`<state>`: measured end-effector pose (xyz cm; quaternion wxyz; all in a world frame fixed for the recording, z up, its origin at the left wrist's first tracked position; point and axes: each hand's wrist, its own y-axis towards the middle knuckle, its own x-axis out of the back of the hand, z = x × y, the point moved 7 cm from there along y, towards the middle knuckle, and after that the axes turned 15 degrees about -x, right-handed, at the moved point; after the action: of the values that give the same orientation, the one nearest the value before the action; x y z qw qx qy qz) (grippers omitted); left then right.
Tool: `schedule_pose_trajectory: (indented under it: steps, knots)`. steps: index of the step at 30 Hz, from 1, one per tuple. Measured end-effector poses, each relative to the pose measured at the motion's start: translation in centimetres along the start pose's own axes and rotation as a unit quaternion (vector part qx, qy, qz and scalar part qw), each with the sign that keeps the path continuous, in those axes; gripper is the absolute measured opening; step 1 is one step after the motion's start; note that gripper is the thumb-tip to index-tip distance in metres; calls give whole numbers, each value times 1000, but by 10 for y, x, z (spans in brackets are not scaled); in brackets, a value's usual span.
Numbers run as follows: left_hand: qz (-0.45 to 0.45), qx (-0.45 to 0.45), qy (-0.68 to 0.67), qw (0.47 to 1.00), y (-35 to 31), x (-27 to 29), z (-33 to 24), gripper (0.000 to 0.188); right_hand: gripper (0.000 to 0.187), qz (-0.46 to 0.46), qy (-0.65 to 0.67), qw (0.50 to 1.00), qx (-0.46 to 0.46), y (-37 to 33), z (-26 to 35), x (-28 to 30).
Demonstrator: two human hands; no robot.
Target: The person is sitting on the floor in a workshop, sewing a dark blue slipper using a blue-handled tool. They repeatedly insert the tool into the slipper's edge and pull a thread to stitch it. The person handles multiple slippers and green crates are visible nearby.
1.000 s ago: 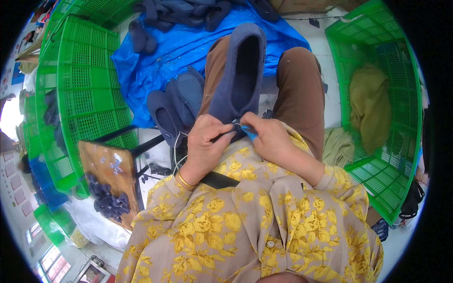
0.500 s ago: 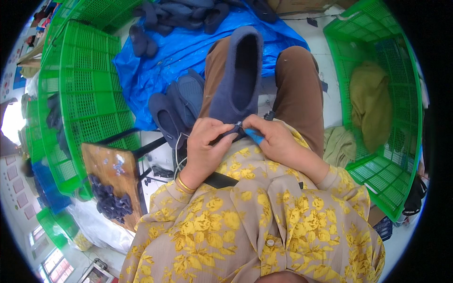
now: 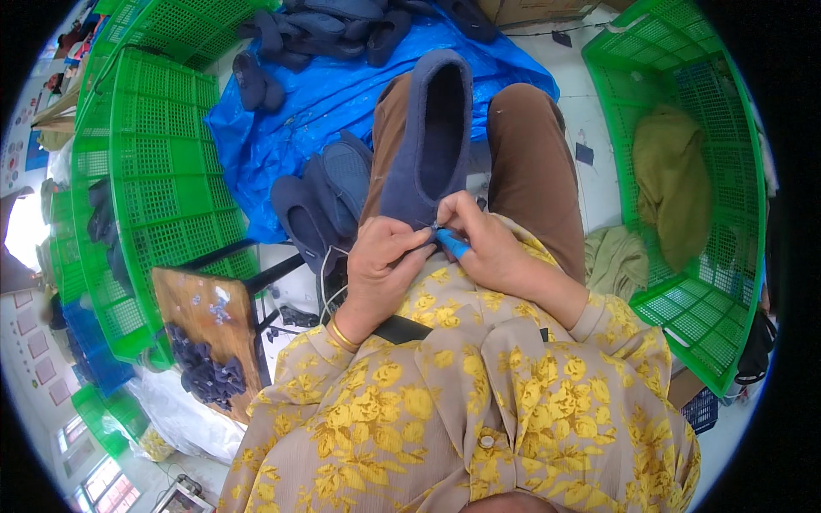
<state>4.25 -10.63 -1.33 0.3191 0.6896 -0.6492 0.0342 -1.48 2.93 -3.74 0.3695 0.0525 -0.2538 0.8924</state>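
The slipper (image 3: pixel 402 184) lies over the left thigh of the brown trousers (image 3: pixel 530 154); any writing on it is not visible. A neighbouring slipper bears a small pale label (image 3: pixel 311 250), too tiny to read. Its toe faces the person and its heel points away, the long axis running outward and slightly right, the opening up. Left hand (image 3: pixel 382 261) and right hand (image 3: pixel 487 248) (the latter with one blue-wrapped finger) both pinch at the toe, fingertips nearly meeting; what they grip between them is unclear. Counted: one slipper being worked, at least two spare slippers (image 3: pixel 295 190) to the left, one stool (image 3: pixel 192 299), two green cloths (image 3: pixel 671 188).
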Motion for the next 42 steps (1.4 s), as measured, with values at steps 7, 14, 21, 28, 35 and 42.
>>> schedule_pose_trajectory:
  steps: [7, 14, 21, 28, 35, 42]
  knots:
    - [-23, 1, -11, 1000, -5, -1, 6, 20, 25, 63, 25, 998, 0, 3, 6, -4]
    - [-10, -11, 12, 1000, 0, -1, 1, 19, 19, 12, -20, 1000, 10, 3, 14, 0]
    - [-14, 9, -3, 1000, -1, 0, 1, 21, 17, -57, -240, 968, 37, 2, 38, 6]
    - [-4, 18, -10, 1000, -1, -2, 7, 14, 16, -179, -317, 895, 258, -4, 67, -1]
    - [-9, -17, 22, 1000, -8, -12, 12, 11, 20, -258, -261, 877, 309, -10, 94, 0]
    - [63, 60, -28, 996, 11, 0, 8, 11, 8, -65, 305, 949, 48, 2, 52, 34]
